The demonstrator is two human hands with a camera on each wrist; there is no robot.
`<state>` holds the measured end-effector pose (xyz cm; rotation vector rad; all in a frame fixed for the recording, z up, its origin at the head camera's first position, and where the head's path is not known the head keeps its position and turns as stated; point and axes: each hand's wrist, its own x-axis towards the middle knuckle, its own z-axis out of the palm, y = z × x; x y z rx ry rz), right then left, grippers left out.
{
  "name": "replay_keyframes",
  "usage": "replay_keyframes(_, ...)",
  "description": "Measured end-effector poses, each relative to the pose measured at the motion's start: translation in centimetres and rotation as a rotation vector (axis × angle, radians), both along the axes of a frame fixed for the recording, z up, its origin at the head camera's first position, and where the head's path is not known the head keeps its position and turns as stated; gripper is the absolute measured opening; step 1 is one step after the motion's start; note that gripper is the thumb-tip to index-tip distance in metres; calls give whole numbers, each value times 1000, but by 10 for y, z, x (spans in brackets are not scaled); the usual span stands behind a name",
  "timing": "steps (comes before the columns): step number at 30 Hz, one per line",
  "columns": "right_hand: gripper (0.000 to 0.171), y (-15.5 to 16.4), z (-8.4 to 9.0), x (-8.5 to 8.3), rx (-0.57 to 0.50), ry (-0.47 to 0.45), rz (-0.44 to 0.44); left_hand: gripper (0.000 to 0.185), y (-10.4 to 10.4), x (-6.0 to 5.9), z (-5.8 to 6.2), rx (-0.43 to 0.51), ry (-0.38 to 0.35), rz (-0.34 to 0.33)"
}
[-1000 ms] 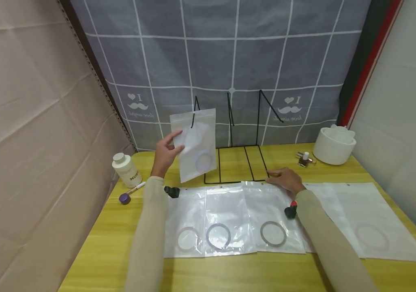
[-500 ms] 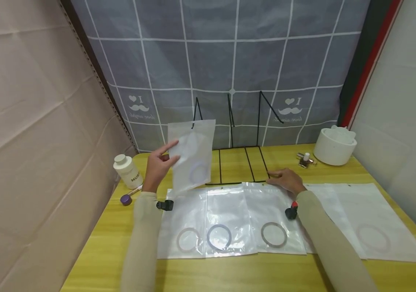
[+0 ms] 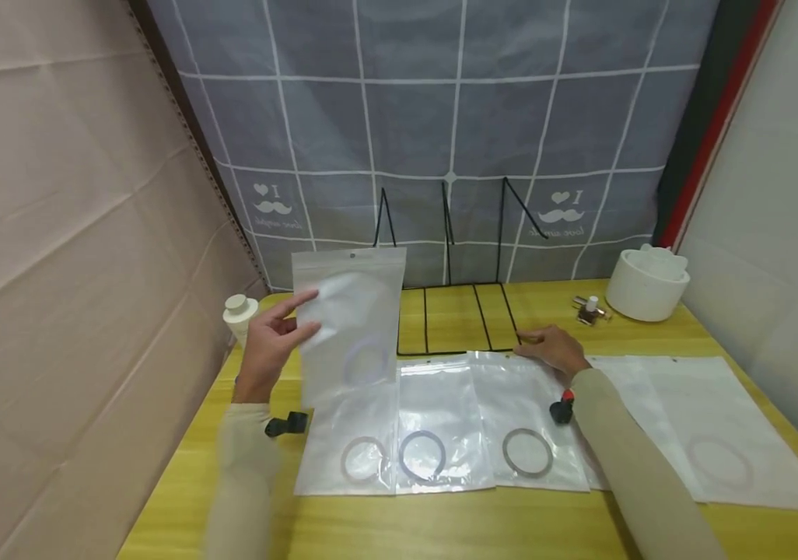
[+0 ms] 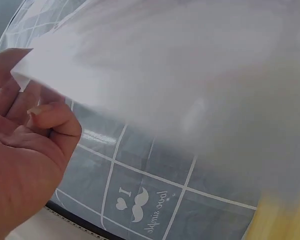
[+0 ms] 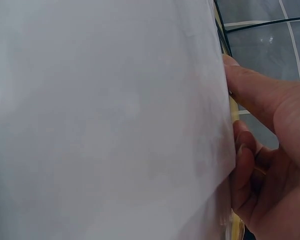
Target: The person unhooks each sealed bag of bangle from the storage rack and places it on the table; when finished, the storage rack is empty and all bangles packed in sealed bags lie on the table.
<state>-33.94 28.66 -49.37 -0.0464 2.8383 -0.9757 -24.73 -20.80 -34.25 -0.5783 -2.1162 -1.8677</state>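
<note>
Left hand (image 3: 269, 346) pinching plastic bag (image 3: 350, 327) with ring inside, fingers (image 3: 301, 299) on left edge, held upright above worktop (image 3: 441, 529) for viewing. Right hand (image 3: 553, 350) resting on top edge of flat bag (image 3: 525, 412), fingers loosely curled, steadying row.

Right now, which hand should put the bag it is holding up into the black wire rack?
Left, probably: the left hand already pinches the bag beside the rack. The right hand rests on flat bags.

Yellow wooden table (image 3: 441, 529) is carrying flat clear ring pouches (image 3: 441, 424), a black wire rack (image 3: 458, 323), white bottle (image 3: 238, 313), white round container (image 3: 645, 284).
</note>
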Motion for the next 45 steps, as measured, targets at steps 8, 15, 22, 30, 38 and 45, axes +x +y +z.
replay_keyframes(8,68,4,0,3,-34,-21,-9,49,-55,40,-20,79,-146,-162)
replay_keyframes(15,69,9,1,3,-18,-1,-8,50,-94,28,-62,-123,-563,-81)
replay_keyframes(22,69,5,2,5,-42,-11,-6,52,-107,21,-93,-506,-597,128)
replay_keyframes(30,69,4,2,2,-13,-8,-10,49,-96,18,-105,-819,-451,213)
replay_keyframes(38,70,4,0,0,-32,-25,-20,54,-96,16,-109,-922,-449,253)
replay_keyframes(45,69,3,-1,-2,-11,-20,-11,55,-91,17,-106,-1084,-511,256)
